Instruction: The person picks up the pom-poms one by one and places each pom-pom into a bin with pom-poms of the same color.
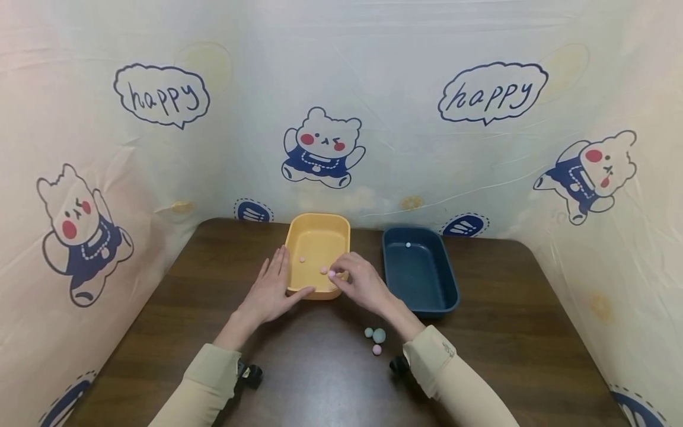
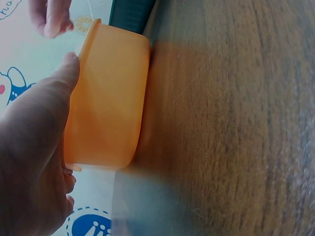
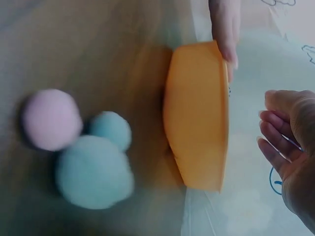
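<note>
My left hand [image 1: 269,296] lies along the left side of the yellow tray [image 1: 318,222], its fingers straight against the wall and the thumb at the near rim. Over the tray's right near part, my right hand [image 1: 364,281] pinches a small pink ball [image 1: 332,274] between thumb and fingertips. Two more small pinkish balls, one of them a pink ball [image 1: 302,259], lie on the tray floor. In the right wrist view the right hand [image 3: 290,140] hovers beyond the tray rim [image 3: 225,118], and the pinched ball is hidden there.
A dark blue tray [image 1: 418,309] stands to the right, with a small pale ball [image 1: 408,244] in it. On the brown table [image 1: 315,367], a larger green ball [image 1: 379,335], a smaller green ball [image 1: 369,333] and a pink ball [image 1: 376,350] sit near the right forearm.
</note>
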`<action>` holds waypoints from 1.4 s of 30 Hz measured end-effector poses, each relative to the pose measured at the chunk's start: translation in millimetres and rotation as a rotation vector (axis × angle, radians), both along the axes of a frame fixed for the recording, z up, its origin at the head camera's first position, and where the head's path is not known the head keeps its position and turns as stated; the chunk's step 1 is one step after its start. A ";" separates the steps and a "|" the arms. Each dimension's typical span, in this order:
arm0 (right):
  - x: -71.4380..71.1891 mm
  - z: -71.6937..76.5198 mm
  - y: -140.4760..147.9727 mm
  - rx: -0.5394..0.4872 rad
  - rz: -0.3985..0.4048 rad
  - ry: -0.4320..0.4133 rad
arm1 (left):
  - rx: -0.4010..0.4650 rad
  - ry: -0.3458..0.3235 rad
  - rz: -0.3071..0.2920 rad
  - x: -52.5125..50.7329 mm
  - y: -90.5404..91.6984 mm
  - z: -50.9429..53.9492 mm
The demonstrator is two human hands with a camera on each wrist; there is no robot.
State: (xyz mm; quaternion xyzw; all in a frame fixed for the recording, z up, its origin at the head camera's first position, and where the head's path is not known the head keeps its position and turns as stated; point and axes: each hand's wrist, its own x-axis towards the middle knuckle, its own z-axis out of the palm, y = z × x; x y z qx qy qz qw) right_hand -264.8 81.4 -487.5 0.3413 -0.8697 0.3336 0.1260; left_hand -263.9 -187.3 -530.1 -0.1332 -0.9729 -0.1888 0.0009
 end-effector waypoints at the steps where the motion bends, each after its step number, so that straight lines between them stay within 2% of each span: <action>1: -2.8 1.4 -1.1 -0.001 -0.014 -0.007 | -0.001 -0.001 0.000 -0.1 0.2 -0.3; 7: -15.8 3.8 -7.6 -0.007 -0.060 -0.045 | 0.000 -0.003 0.000 0.7 0.9 0.4; 18: -32.4 -10.9 -18.0 0.052 -0.166 -0.173 | 0.000 -0.002 0.002 0.8 -0.6 -1.3; 24: -41.5 -17.3 -22.2 0.051 -0.179 -0.211 | -0.002 -0.001 0.001 -0.4 0.2 -0.9; 42: -56.0 -25.6 -34.9 0.033 -0.231 -0.247 | 0.004 -0.016 0.012 2.1 -1.3 1.0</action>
